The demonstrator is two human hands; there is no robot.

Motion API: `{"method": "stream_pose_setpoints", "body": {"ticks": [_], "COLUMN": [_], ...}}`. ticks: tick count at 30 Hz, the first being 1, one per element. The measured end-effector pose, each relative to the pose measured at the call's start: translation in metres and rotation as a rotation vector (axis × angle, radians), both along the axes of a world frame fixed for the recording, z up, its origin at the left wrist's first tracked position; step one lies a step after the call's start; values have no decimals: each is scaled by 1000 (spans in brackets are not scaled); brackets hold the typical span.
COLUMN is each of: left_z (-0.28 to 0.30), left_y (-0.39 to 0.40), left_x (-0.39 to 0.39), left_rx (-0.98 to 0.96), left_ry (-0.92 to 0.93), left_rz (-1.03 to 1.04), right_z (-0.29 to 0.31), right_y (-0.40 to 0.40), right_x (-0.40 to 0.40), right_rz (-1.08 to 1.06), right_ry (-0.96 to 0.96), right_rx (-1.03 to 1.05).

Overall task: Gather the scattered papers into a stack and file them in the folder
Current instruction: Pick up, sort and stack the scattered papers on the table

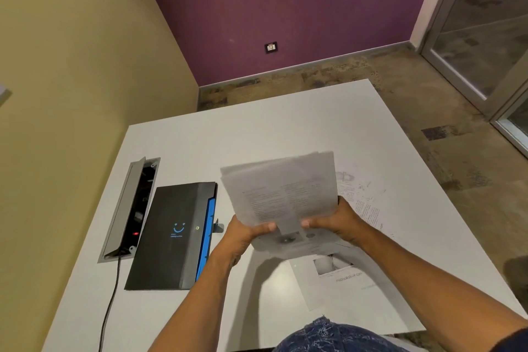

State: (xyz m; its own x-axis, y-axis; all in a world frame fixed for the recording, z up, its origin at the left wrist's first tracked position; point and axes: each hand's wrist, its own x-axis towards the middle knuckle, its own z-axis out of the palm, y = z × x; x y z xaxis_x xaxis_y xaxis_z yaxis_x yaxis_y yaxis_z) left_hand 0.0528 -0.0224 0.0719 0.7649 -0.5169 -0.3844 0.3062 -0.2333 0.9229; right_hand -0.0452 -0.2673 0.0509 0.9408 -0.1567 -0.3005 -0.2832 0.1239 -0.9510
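Both hands hold a bundle of printed papers lifted above the white table, its sheets blurred. My left hand grips the bundle's lower left edge, thumb on top. My right hand grips its lower right edge. A loose printed sheet lies flat on the table behind my right hand, and another sheet lies under my forearms. The black folder with a blue smiley and blue inner tabs lies closed to the left of my hands.
An open cable box set into the table sits left of the folder, with a red light and a black cable running toward the near edge. A yellow wall is close on the left. Patterned carpet surrounds the table.
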Motion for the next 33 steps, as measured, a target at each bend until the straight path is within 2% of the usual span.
{"method": "stream_pose_setpoints", "body": {"ticks": [6,11,16,22,27,33], "left_z": [-10,-13,-15,-20,-23,-22], "left_y": [6,3,-4,-4,-4,-4], "left_x": [-7,-8,-10,-11,-11,-10], "left_rx": [56,24,34,9,-20,-35], "left_ry": [13,-26,-27,40,109,130], "left_rz": [12,39,60,135,195,180], "right_z": [-6,-6,-1,11,20,12], "right_y": [7,7,8,13,18,19], "right_x": [-7,-9,-13,-10,-4,-2], "right_rz": [-37,-53,-214,-293,-241,-253], "right_ry": [55,63,-83,-232,-240,-200], "right_rx": [-49,-90,26,-40,-131,-56]}}
